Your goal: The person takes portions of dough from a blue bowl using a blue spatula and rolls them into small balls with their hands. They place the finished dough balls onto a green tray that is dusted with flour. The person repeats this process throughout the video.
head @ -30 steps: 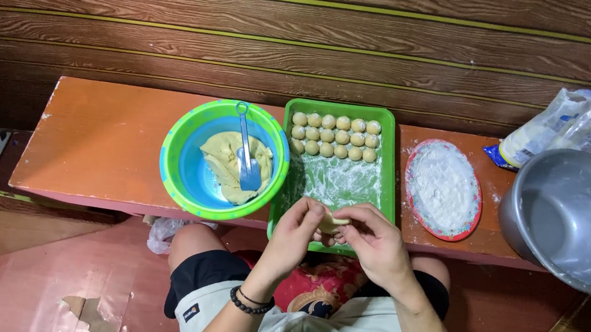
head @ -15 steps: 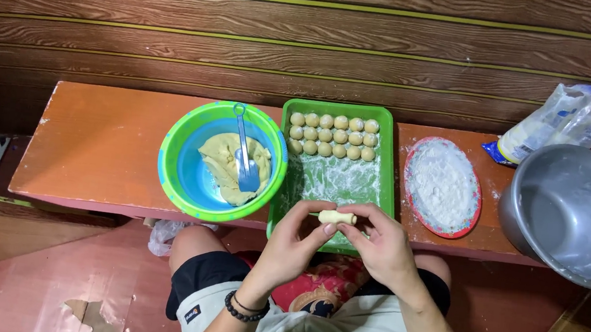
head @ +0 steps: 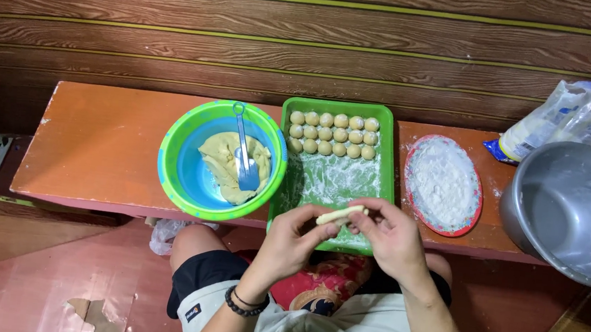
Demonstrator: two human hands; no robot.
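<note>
Comparing against the shots from a second earlier, the dough piece (head: 341,215) had been stretched out from a small lump into a short roll, so the shaping looked to be midway rather than finished. It was pinched at both ends, the left hand (head: 294,241) gripping its 8 o'clock end and the fingertips of the right hand (head: 390,240) closed on the 2 o'clock end, over the near edge of the green tray (head: 389,168).

Further out, at 12 o'clock from the hands, three rows of finished dough balls (head: 333,134) were lined up at the tray's far end, with floured bare space left below them. At 10 o'clock a green and blue bowl (head: 169,149) of dough was sat with a blue spatula (head: 245,156) in it. At 2 o'clock a red-rimmed plate (head: 477,203) of flour was parked, then a big metal bowl (head: 569,211) and a flour bag (head: 563,118). Nothing was in the way.
</note>
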